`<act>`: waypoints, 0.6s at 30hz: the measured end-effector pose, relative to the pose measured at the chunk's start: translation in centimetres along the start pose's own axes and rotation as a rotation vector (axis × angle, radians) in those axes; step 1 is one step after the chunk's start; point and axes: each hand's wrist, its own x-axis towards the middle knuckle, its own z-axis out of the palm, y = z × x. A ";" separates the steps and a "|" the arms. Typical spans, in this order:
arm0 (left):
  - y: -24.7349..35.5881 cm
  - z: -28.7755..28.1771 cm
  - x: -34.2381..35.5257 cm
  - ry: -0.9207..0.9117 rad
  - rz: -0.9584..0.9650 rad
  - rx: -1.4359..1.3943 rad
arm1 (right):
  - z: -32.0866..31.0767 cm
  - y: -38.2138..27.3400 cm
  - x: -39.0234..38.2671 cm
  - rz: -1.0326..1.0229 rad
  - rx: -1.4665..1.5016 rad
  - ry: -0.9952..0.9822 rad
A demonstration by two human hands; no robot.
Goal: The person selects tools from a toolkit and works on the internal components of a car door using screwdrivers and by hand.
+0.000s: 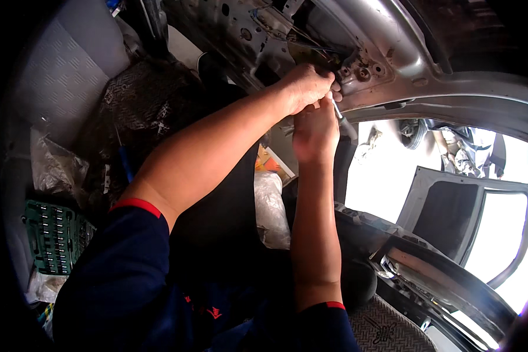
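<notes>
Both my hands work close together at the lower edge of a bare grey metal car body panel [387, 88]. My left hand [307, 87] reaches across with its fingers curled closed at the panel; what they hold is hidden. Just below it, my right hand [315, 132] is closed, its fingertips by the left hand's fingers. A slim silver metal rod [337, 110] shows along the right hand's outer side and seems gripped there. Its kind cannot be told. Thin wires [305, 41] run over the panel's openings above the hands.
A green socket set case [51, 237] lies open at lower left, near a clear plastic bag [56, 164]. A blue-handled tool [125, 164] lies beside my left forearm. A white plastic bag [270, 205] sits between my arms. Outside at right stands a detached vehicle door [443, 211].
</notes>
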 end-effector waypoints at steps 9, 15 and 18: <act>-0.2 -0.7 0.7 0.126 0.192 0.187 | 1.9 -0.2 -0.1 -0.327 -0.320 0.133; 1.9 -1.0 -1.0 0.023 0.013 0.227 | 0.6 0.6 0.9 -0.205 -0.203 0.062; 1.1 -1.8 -0.7 0.066 0.131 0.378 | 2.8 0.1 -0.2 -0.386 -0.551 0.229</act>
